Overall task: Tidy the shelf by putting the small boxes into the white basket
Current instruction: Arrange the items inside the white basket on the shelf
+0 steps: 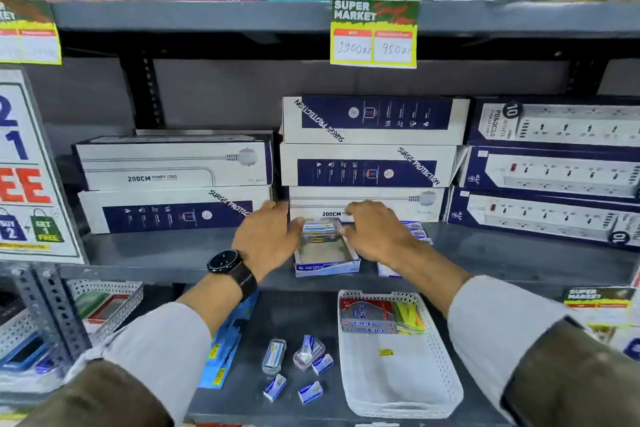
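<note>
Both hands on one small clear box [318,230] on the middle shelf [502,253]: left hand [266,236] grips its left end, right hand [372,234] its right end, fingers curled around it. The box sits at the back of an open carton [325,258], whether lifted or resting I can't tell. Watch [227,262] on the left wrist. Just right of the right hand, more small packs [417,229], partly hidden. Directly behind the grip: stacked power strip boxes [370,163]. Above those, a price tag [374,33] on the upper shelf edge. Below the grip, on the lower shelf: white basket [398,374] under the right forearm, holding a few packs [369,319] at its far end. Left of the basket, loose small boxes [301,367] lie scattered, not in the basket.
</note>
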A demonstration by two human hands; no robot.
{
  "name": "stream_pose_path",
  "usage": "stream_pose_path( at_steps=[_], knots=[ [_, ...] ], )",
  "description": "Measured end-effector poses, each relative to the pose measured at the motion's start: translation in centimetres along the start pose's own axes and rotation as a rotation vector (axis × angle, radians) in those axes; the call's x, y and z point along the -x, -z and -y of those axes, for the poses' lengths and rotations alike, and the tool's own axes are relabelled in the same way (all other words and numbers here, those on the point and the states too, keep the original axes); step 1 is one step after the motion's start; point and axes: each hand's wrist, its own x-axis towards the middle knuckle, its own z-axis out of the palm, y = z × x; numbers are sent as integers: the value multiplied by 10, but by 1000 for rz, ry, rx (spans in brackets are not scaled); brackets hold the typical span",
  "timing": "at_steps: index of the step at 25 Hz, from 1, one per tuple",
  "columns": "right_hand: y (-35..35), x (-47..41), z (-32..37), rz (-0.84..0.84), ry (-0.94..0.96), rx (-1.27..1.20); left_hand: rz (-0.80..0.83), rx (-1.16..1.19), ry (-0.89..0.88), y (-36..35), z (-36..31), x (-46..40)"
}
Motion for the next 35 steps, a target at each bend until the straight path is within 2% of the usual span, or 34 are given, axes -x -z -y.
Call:
stream_pose_path(
  at_steps=[3, 6, 10, 13, 15, 17, 19, 21, 26, 29, 32, 35],
  knots=[
    [-10, -17, 0, 110, -134, -55, 292, 270, 212, -15, 12, -18],
    [-15, -26, 5, 225, -240, -116, 404, 433, 312, -21, 14, -23],
    [-7, -15, 5, 146, -247, -201, 355, 483, 283, -9, 12, -8],
    [2, 20, 2, -61, -143, -256, 157, 348, 155, 7, 5, 22],
    [5, 60, -4, -115, -93, -338, 103, 362, 109, 16, -3, 55],
    [5, 107, -12, -51, -95, -475, 145, 398, 115, 19, -14, 95],
    [-5, 149, -24, 85, -153, -630, 268, 413, 144, 11, -24, 133],
    [-23, 180, -41, 219, -222, -684, 389, 395, 181, -9, -33, 163],
    [-81, 207, -96, 548, -421, -534, 751, 373, 330, -102, -61, 190],
    [-123, 188, -124, 501, -491, -428, 782, 302, 341, -161, -70, 171],
    [-160, 159, -148, 381, -495, -297, 705, 193, 272, -217, -73, 141],
    [-197, 135, -168, 372, -539, -294, 678, 86, 232, -270, -73, 113]
  ],
)
